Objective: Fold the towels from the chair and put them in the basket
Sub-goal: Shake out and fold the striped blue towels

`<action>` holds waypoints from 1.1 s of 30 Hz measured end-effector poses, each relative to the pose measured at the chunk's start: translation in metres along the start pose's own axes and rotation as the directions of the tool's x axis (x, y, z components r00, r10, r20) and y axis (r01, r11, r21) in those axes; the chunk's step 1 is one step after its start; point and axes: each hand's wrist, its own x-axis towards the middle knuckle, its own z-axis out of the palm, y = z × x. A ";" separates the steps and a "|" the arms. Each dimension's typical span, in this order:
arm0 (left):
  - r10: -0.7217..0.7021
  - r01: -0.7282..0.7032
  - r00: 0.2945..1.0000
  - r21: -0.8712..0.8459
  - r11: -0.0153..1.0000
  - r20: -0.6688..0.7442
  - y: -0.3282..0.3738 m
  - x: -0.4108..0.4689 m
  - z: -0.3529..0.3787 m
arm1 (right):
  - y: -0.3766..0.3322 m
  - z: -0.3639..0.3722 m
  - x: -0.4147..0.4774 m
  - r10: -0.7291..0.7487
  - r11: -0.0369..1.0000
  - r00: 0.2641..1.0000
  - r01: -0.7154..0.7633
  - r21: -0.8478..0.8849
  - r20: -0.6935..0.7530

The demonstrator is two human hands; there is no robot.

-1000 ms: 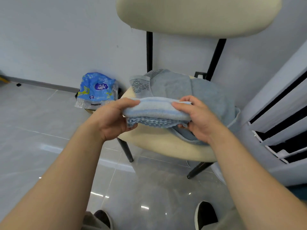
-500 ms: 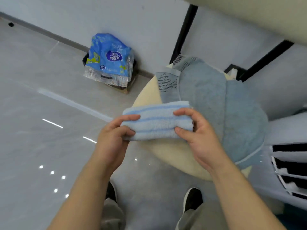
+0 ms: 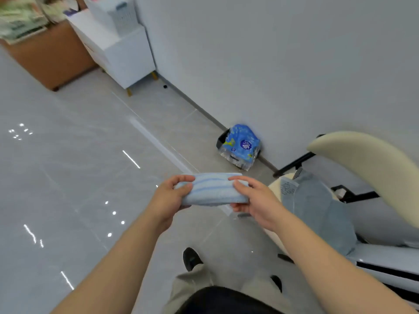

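Glossy grey tiled floor (image 3: 79, 177) below: left hand (image 3: 169, 200) and right hand (image 3: 258, 200) each grip an end of the folded pale-blue striped towel (image 3: 213, 189), held off the cream chair seat (image 3: 274, 186), where a grey-blue towel (image 3: 317, 207) awaits folding; basket delivery pending.

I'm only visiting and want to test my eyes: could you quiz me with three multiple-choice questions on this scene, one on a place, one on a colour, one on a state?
1. Where does the grey-blue towel lie?
A. on the seat of the chair
B. in a drawer
C. over a door

2. What colour are the stripes on the folded towel?
A. red
B. blue
C. green

3. How do the left hand and right hand stand to the folded towel?
A. both grip it, one at each end
B. only one touches it
C. both hang empty

Answers:
1 A: it is spread over the cream seat.
2 B: darker blue lines run along the pale blue cloth.
3 A: fingers curl round each end.
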 end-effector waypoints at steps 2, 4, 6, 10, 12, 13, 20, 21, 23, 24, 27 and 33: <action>0.090 -0.089 0.996 0.025 0.996 -0.025 0.031 0.002 -0.032 | -0.028 0.039 0.010 -0.044 0.999 0.999 0.043 0.016 0.014; 0.172 -0.169 0.984 0.061 0.984 -0.050 0.056 0.011 -0.059 | -0.053 0.070 0.024 -0.071 0.997 0.997 0.070 0.013 0.044; 0.222 -0.216 0.973 0.076 0.973 -0.070 0.080 0.026 -0.082 | -0.075 0.095 0.044 -0.090 0.995 0.994 0.092 -0.027 0.059; 0.262 -0.254 0.962 0.106 0.961 -0.075 0.123 0.076 -0.121 | -0.112 0.133 0.102 -0.119 0.992 0.990 0.122 -0.043 0.081; 0.270 -0.260 0.960 0.128 0.957 -0.073 0.147 0.116 -0.141 | -0.130 0.154 0.144 -0.119 0.992 0.989 0.123 -0.041 0.087; 0.267 -0.255 0.961 0.137 0.957 -0.075 0.160 0.138 -0.152 | -0.138 0.165 0.168 -0.114 0.993 0.990 0.117 -0.034 0.088; 0.088 -0.091 0.995 0.070 0.993 0.036 0.292 0.287 -0.252 | -0.251 0.264 0.335 -0.084 0.990 0.990 0.096 -0.105 0.116; 0.072 -0.075 0.996 0.070 0.995 0.046 0.314 0.305 -0.267 | -0.273 0.281 0.354 -0.085 0.988 0.990 0.099 -0.122 0.114; 0.081 -0.083 0.996 0.069 0.994 0.032 0.357 0.339 -0.296 | -0.321 0.317 0.390 -0.088 0.983 0.987 0.107 -0.147 0.133; 0.089 -0.090 0.996 0.068 0.994 0.013 0.376 0.356 -0.310 | -0.344 0.334 0.407 -0.083 0.981 0.986 0.107 -0.164 0.146; 0.111 -0.109 0.993 0.037 0.993 -0.049 0.418 0.408 -0.349 | -0.404 0.384 0.461 -0.052 0.972 0.979 0.095 -0.216 0.195; 0.074 -0.072 0.994 0.032 0.997 -0.076 0.481 0.555 -0.428 | -0.491 0.478 0.604 -0.066 0.886 0.974 0.158 -0.436 0.218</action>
